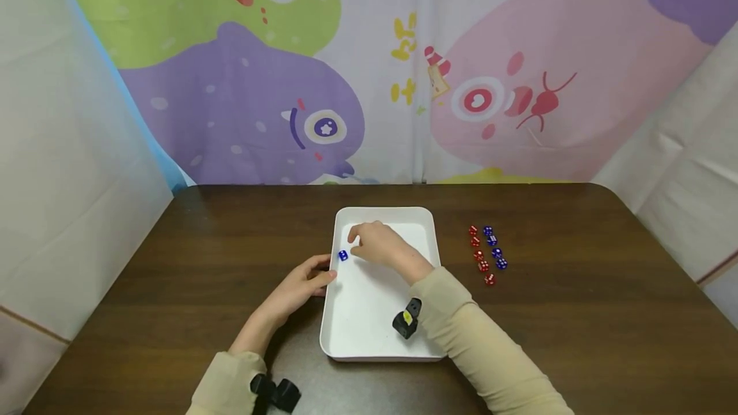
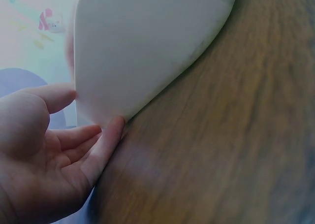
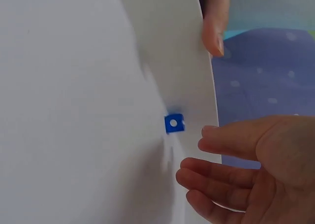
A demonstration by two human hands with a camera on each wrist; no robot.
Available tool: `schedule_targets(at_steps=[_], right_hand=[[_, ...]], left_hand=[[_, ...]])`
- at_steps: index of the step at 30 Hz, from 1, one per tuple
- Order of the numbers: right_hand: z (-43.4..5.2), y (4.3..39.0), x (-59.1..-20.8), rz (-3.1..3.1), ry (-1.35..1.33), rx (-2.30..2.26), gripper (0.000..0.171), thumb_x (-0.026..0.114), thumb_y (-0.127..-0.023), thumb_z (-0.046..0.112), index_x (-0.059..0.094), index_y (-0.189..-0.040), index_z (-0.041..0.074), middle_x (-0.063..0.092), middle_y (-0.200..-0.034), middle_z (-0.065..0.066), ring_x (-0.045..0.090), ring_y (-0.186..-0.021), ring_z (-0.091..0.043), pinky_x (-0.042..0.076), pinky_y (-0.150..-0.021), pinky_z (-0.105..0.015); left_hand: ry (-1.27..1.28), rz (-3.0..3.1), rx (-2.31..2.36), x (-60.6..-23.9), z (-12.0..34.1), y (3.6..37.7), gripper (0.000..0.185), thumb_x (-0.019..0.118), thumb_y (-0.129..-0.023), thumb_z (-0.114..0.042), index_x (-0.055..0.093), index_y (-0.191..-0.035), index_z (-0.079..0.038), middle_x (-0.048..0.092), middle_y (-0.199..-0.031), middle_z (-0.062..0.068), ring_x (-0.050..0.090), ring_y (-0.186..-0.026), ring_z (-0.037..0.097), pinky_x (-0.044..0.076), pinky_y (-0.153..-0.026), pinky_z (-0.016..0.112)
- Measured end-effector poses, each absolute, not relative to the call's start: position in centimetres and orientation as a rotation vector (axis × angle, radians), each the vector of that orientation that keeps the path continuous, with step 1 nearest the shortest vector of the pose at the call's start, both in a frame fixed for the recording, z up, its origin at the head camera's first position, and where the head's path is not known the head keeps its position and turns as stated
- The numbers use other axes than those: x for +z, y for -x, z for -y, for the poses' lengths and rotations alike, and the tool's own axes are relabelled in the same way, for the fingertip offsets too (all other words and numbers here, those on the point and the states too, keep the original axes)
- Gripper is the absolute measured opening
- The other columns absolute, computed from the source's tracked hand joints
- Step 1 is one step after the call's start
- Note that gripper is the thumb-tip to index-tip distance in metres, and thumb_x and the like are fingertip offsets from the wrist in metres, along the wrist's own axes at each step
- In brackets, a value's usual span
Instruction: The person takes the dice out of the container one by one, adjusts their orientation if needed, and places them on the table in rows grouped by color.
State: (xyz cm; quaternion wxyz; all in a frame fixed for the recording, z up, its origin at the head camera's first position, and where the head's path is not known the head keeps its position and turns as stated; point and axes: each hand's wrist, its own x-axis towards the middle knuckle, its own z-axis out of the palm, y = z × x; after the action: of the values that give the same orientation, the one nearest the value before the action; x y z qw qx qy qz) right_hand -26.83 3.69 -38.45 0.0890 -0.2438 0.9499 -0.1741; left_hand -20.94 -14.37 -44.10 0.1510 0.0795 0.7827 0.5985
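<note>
A single blue die (image 1: 343, 255) lies inside the white tray (image 1: 380, 338), near its left wall; one white pip faces the right wrist camera on the die (image 3: 174, 123). My right hand (image 1: 377, 243) hovers over the tray just right of this die, thumb and fingers apart with nothing between them. At the tray's left side, my left hand (image 1: 302, 282) holds the wall. In the left wrist view, the fingers of that hand (image 2: 54, 150) rest against the outer wall low down, while the thumb meets the rim.
On the brown table (image 1: 576, 312), right of the tray, several red dice (image 1: 478, 255) stand in a column beside a column of several blue dice (image 1: 497, 253). A cartoon-printed curtain (image 1: 392, 133) hangs behind the table. Each wrist carries a black camera (image 1: 407, 319).
</note>
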Motion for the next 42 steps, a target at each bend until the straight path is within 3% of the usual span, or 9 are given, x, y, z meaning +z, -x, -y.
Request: schedule_targets(at_steps=[8,17,23,33,42], right_hand=[[-2.2,26.3,-38.9,-2.813,0.777,-0.489,0.027,0.06,-0.085,0.013,0.062,-0.112,0.008,0.064,-0.108,-0.008,0.058,-0.092,-0.02,0.046,-0.082,-0.032],[-1.6,26.4,-39.3,-2.85,0.802,-0.395,0.024,0.061,-0.083,0.009,0.065,-0.107,0.008,0.065,-0.106,-0.008,0.058,-0.101,-0.023,0.046,-0.086,-0.035],[-1.5,26.3,-39.3,-2.837,0.802,-0.346,0.02,0.065,-0.081,0.01,0.066,-0.102,0.008,0.064,-0.103,-0.006,0.058,-0.097,-0.021,0.046,-0.086,-0.033],[-1.7,26.2,-39.3,-2.868,0.816,-0.338,0.004,0.066,-0.074,0.006,0.065,-0.074,0.01,0.059,-0.072,0.0,0.049,-0.067,-0.014,0.043,-0.062,-0.025],[-2.0,26.1,-38.7,-2.879,0.794,-0.322,0.007,0.065,-0.073,0.004,0.068,-0.075,0.01,0.064,-0.074,0.0,0.053,-0.066,-0.014,0.044,-0.061,-0.024]], left_hand=[[-0.257,-2.239,1.728,-44.2,14.5,21.0,0.049,0.054,-0.091,-0.021,0.039,-0.132,0.001,0.048,-0.124,0.021,0.054,-0.103,0.026,0.05,-0.081,0.035],[-0.253,-2.246,1.723,-44.1,14.4,21.0,0.049,0.054,-0.091,-0.021,0.039,-0.133,0.001,0.047,-0.125,0.021,0.054,-0.103,0.025,0.05,-0.081,0.035],[-0.254,-2.235,1.723,-44.1,14.4,20.9,0.05,0.054,-0.091,-0.022,0.039,-0.133,0.001,0.045,-0.128,0.021,0.053,-0.105,0.026,0.05,-0.082,0.034],[-0.266,-2.222,1.724,-44.1,14.5,20.9,0.051,0.054,-0.091,-0.023,0.038,-0.133,0.001,0.045,-0.127,0.021,0.053,-0.104,0.025,0.05,-0.082,0.035],[-0.262,-2.235,1.728,-44.2,14.5,20.9,0.05,0.054,-0.091,-0.021,0.038,-0.132,0.002,0.049,-0.121,0.022,0.055,-0.1,0.023,0.05,-0.082,0.035]])
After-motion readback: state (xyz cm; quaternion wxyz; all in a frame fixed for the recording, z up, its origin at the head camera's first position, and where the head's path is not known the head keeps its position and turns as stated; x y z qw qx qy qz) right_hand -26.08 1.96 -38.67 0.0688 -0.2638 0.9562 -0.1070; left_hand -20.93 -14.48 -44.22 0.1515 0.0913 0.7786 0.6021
